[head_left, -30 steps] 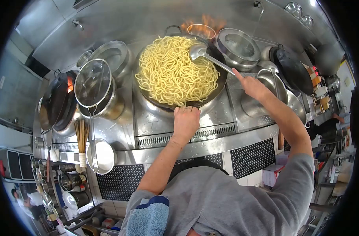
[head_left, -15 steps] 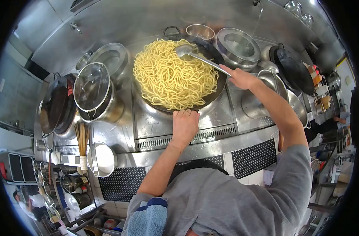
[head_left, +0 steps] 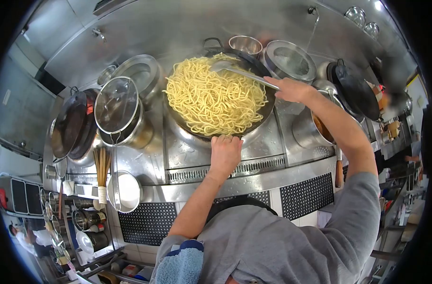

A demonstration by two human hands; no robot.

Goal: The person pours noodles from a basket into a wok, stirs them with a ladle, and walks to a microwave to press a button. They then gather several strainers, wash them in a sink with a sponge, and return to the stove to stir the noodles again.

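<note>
A large dark wok point(head_left: 268, 106) holds a big heap of thick yellow noodles point(head_left: 216, 102). My left hand point(head_left: 226, 155) is closed on the wok's near edge; the exact part under the fingers is hidden. My right hand point(head_left: 292, 90) grips the end of a long-handled metal ladle point(head_left: 249, 74) at the wok's right side. The ladle's bowl rests tilted on the upper part of the heap. Opposite my left hand, a loop handle point(head_left: 213, 42) stands up from the far rim.
Left of the wok, a round strainer point(head_left: 116, 104) lies over a metal pot point(head_left: 142, 135), with dark pans point(head_left: 69, 125) beyond. A bamboo brush point(head_left: 102, 170) and white bowl point(head_left: 125, 191) sit nearer. Pots point(head_left: 303, 130) and another dark wok point(head_left: 355, 92) stand at right.
The ladle's bowl has shifted a little left over the noodles and tipped, with my right hand moving along. My left hand stays at the wok's edge. The whole view has shifted slightly.
</note>
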